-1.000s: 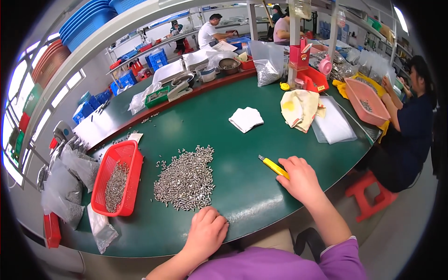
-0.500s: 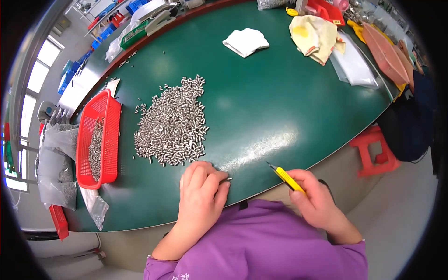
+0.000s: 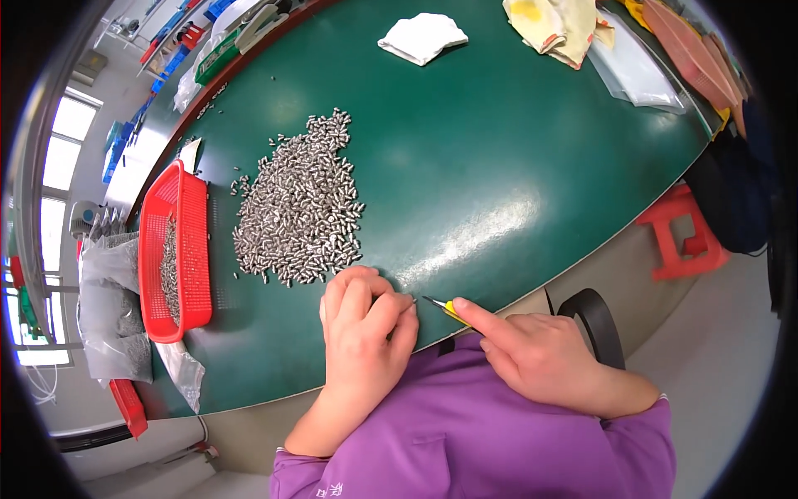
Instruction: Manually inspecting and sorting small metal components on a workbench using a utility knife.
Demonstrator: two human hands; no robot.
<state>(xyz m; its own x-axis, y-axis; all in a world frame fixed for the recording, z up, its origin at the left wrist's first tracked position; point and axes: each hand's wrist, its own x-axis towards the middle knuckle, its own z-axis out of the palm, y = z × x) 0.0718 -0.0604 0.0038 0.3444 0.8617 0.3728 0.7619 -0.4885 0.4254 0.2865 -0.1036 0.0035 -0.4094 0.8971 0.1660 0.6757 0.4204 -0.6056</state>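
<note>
A heap of small silver metal parts lies on the green table. My left hand rests at the table's near edge just below the heap, fingers curled; I cannot see if a part is pinched in them. My right hand grips a yellow utility knife, index finger along its back. The blade tip points left and almost touches the fingertips of my left hand.
A red mesh basket with more metal parts stands left of the heap. Clear plastic bags hang off the table's left edge. White folded cloth, yellowish cloths and pink trays lie at the far side. A red stool stands right.
The view has dropped closer to the near table edge. My right hand with the knife has moved left toward my left hand, which stays at the table's edge below the heap.
</note>
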